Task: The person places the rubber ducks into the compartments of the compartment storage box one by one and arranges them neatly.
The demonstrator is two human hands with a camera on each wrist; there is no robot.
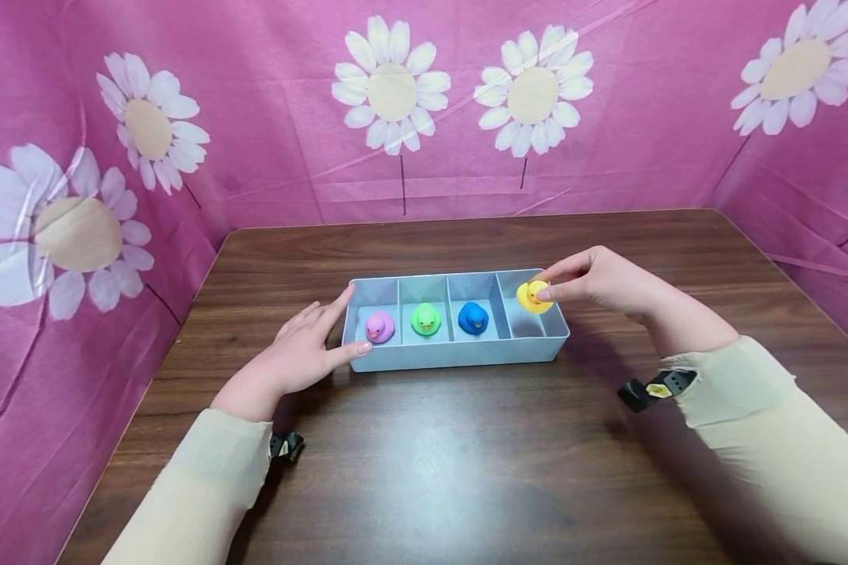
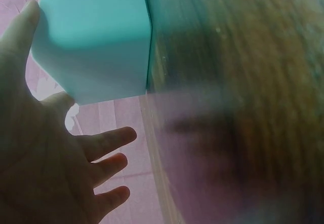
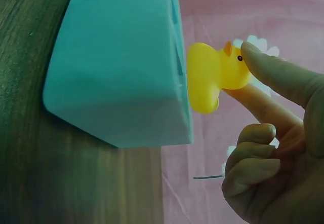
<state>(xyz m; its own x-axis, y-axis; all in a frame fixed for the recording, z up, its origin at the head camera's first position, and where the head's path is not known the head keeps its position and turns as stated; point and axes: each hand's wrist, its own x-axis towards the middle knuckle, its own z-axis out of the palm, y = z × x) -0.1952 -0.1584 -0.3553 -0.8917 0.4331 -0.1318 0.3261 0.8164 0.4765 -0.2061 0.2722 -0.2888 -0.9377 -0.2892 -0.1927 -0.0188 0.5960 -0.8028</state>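
A yellow rubber duck [image 1: 532,298] is pinched by its head between thumb and index finger of my right hand [image 1: 593,281]. In the right wrist view the duck [image 3: 203,77] shows just above the rim of the light blue box [image 3: 111,57]; the other fingers curl beneath. From the head view it overlaps the rightmost compartment of the divided box [image 1: 459,355]. My left hand [image 1: 304,349] spreads at the box's left end, thumb and index finger touching its corners. A purple duck [image 1: 379,326], a green duck [image 1: 425,319] and a blue duck [image 1: 473,318] sit in the other compartments, left to right.
The box stands on a dark wooden table [image 1: 424,455]. A pink cloth [image 1: 268,118] with white daisies hangs behind the table and along both sides. Each wrist carries a small black strapped device, such as the one [image 1: 657,390] at the right cuff.
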